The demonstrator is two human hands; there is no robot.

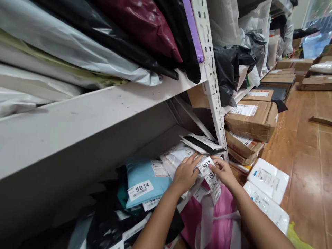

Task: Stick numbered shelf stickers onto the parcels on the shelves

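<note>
Both my hands meet low down at the front of the bottom shelf. A strip of white number labels [210,176], the top one reading 5017, hangs between them. My right hand [223,172] pinches the strip's upper end with thumb and fingers. My left hand [185,173] touches the same strip from the left, its fingers resting on a white mailer bag [176,155]. A light blue parcel [145,174] labelled 5014 lies just left of my left hand. Below the hands sits a pink bag [220,218].
A white metal shelf post [211,76] stands right behind the hands. The upper shelf [103,114] holds black, white and maroon mailer bags. Brown cardboard boxes [251,119] are stacked to the right, white parcels [268,180] lie on the wooden floor [306,155].
</note>
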